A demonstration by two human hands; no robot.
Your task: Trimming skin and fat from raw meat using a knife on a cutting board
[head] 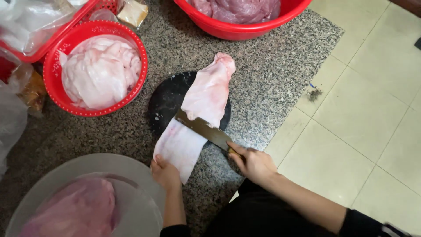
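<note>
Left hand: the left hand (165, 172) sits nearest, its grip pinched closed on the near edge of the slab of meat (195, 116), pinning it down.
Right hand: just right of it, the right hand (254, 163) has its grip wrapped tight around the handle of the cleaver (202, 127), forefinger stretched along the top.
Sleeves: dark cloth covers both arms at the bottom edge.
Clear bowl: near left, a see-through plastic bowl (144, 184) holds a rounded, dull pink lump; its rim lies just beside the left wrist.
Cleaver: a broad, flat metal blade, lying slantwise across the slab, edge down on the pale surface.
Meat: a long, pale pink slab, smooth and glossy, draped over the round dark chopping board (164, 103) and running past it at both ends onto the stone.
Counter: a speckled grey granite counter (272, 74), low, with a cut corner at right.
Floor: beige tiles (368, 114) to the right, a small bit of dark debris (314, 93) lying on them near the stone's edge.
Red basket: left and farther off, a perforated red plastic basket (59, 57) full of white, folded, fatty pieces.
Red basin: at the far edge, a smooth red basin (245, 30) of darker pink meat.
Bags: crumpled clear plastic bags (11, 118) crowd the far left.
</note>
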